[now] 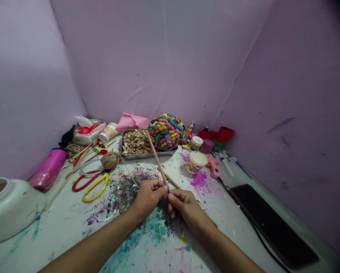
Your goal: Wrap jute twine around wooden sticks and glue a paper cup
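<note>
A thin wooden stick [156, 156] slants up and away from my hands over the paint-stained table. My left hand [150, 195] is closed around its lower part, thumb against fingers. Close beside it, my right hand [187, 208] pinches at the stick's bottom end; the exact contact is partly hidden by the fingers. From a ball of brown twine [110, 160] a thin strand runs toward my left hand, where I lose sight of it. Another stick [172, 180] lies on the table, passing beneath my right hand.
Scissors with red and yellow handles [95, 187] lie left, near a white pot [13, 212]. Behind stand a metal tray [138, 155] of shells and a colourful ball-shaped piece [166, 131]. Rightward are a paper cup [196, 163], a pink glue gun [214, 167] and a black slab [272, 223].
</note>
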{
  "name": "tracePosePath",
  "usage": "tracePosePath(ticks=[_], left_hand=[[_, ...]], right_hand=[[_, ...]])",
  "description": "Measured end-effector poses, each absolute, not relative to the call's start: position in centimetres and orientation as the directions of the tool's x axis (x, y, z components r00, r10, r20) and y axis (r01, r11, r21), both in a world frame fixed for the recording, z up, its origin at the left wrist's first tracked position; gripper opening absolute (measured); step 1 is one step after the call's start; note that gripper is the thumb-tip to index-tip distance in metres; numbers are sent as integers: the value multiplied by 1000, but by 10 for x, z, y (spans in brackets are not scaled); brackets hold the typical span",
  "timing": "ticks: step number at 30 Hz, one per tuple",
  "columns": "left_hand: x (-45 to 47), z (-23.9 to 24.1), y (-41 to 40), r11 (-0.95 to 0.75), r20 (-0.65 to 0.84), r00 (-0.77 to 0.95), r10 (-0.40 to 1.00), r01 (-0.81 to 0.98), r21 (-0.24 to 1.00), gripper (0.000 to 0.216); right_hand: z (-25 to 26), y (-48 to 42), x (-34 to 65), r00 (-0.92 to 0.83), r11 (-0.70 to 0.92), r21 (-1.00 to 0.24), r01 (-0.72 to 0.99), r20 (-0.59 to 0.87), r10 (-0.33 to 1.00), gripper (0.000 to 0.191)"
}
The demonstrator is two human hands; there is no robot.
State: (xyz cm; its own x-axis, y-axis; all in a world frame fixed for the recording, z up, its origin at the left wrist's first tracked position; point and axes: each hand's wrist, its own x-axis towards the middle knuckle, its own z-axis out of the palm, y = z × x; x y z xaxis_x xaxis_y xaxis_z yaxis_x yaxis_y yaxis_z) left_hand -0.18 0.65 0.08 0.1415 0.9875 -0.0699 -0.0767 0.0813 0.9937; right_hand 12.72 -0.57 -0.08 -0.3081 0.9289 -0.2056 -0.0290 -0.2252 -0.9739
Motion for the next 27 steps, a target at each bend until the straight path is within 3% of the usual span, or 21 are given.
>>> tracePosePath(ticks=[10, 18, 27], left_hand=[[1, 1, 9, 117, -109, 120, 987, -64, 991, 10], [3, 7, 7, 82, -79, 64, 995, -54, 995, 18], [-3, 4, 6, 84, -78, 82, 994, -70, 994, 23]], right_hand=[[-3, -7, 125, -150, -131, -990, 53, -137, 979, 26], [-7, -11, 125, -70, 85, -972, 220, 71, 995, 22], [-3, -6, 129, -312, -103, -987, 122, -136, 940, 37]])
